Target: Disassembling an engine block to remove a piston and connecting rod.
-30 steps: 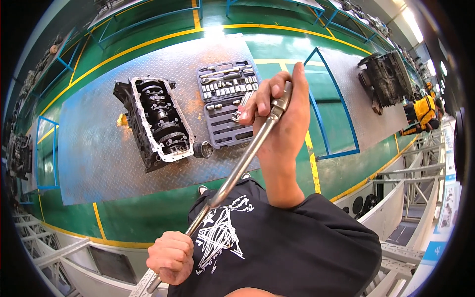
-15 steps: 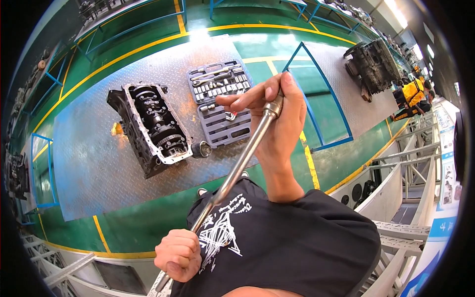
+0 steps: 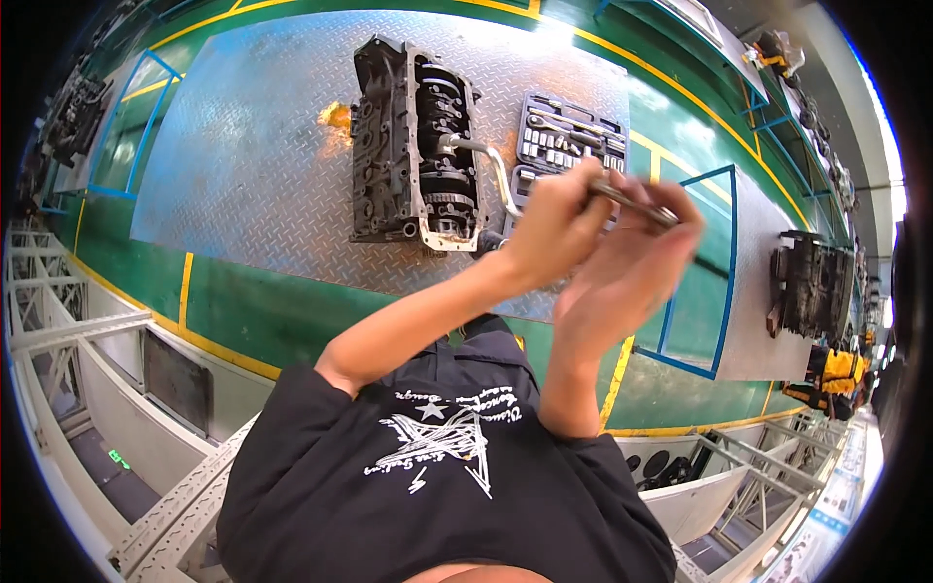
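Observation:
My left hand [image 3: 559, 228] is closed round a steel speed brace [image 3: 500, 175], a cranked socket handle. My right hand [image 3: 632, 267] cups the handle's end, its fingers curled and partly smeared by motion. From my hands the bent bar reaches left, its socket end over the crankshaft [image 3: 445, 109] in an open engine block [image 3: 382, 146]. Whether the socket sits on a bolt is too small to tell. Behind my hands lies a grey socket set case [image 3: 526, 107] with sockets and ratchets; its lower half is partly hidden.
Block and case rest on a steel tread plate [image 3: 262, 146]. A dark cylindrical part [image 3: 489, 242] lies by the block's near corner. To the right stand a blue frame [image 3: 717, 364], another engine [image 3: 812, 282] and a person in yellow [image 3: 841, 369].
My view has shifted, so block and case appear farther right. The brace has swung from slanting across my body to reaching over the block; my left hand rose beside my right.

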Demonstrator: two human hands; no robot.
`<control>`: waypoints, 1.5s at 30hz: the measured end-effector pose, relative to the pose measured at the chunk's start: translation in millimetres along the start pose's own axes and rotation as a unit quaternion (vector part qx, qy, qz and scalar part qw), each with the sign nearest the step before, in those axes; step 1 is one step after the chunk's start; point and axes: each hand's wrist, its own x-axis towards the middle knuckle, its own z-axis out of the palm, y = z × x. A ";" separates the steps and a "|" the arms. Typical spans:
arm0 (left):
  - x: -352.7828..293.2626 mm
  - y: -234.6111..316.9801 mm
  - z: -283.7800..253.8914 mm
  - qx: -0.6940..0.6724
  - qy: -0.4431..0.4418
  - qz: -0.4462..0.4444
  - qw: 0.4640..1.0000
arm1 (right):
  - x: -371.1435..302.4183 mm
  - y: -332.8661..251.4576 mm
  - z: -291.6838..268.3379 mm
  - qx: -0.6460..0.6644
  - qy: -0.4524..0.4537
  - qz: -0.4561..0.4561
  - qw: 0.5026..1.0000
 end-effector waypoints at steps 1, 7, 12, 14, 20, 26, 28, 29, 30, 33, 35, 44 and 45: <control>6.2 -15.1 7.4 0.065 -0.002 0.069 0.996 | 14.1 7.4 0.5 0.038 0.078 0.040 0.995; 75.5 -74.9 2.3 0.229 -0.165 0.102 0.954 | 109.7 72.8 -26.8 0.224 0.142 0.146 0.953; 124.7 -146.9 -14.9 0.439 -0.217 0.020 0.871 | 138.9 135.3 -34.4 0.298 0.110 0.196 0.928; 138.2 -179.6 -17.7 0.491 -0.217 0.089 0.839 | 135.4 152.7 -31.4 0.322 0.124 0.166 0.924; 170.0 -227.1 -43.9 0.475 -0.119 0.148 0.859 | 126.2 194.0 -0.2 0.267 0.106 0.155 0.945; 182.6 -224.2 -63.4 0.464 -0.103 0.116 0.872 | 129.6 205.3 25.7 0.279 0.081 0.185 0.939; 185.7 -224.0 -63.3 0.479 -0.111 0.090 0.866 | 135.0 204.5 27.2 0.254 0.093 0.185 0.945; 187.5 -223.9 -63.3 0.486 -0.108 0.087 0.863 | 138.1 203.6 27.8 0.252 0.095 0.181 0.946; 189.6 -224.4 -63.8 0.482 -0.117 0.083 0.865 | 140.8 203.6 28.6 0.250 0.095 0.178 0.947; 194.3 -224.0 -68.5 0.483 -0.106 0.099 0.863 | 146.7 208.7 36.2 0.279 0.087 0.181 0.939; 197.2 -222.9 -74.5 0.489 -0.095 0.079 0.863 | 147.5 214.7 44.9 0.272 0.129 0.185 0.936; 195.1 -220.0 -62.0 0.485 -0.041 0.103 0.868 | 158.8 201.6 46.7 0.245 0.086 0.177 0.949; 193.6 -220.7 -59.7 0.475 -0.026 0.118 0.872 | 159.3 201.1 44.6 0.262 0.055 0.170 0.948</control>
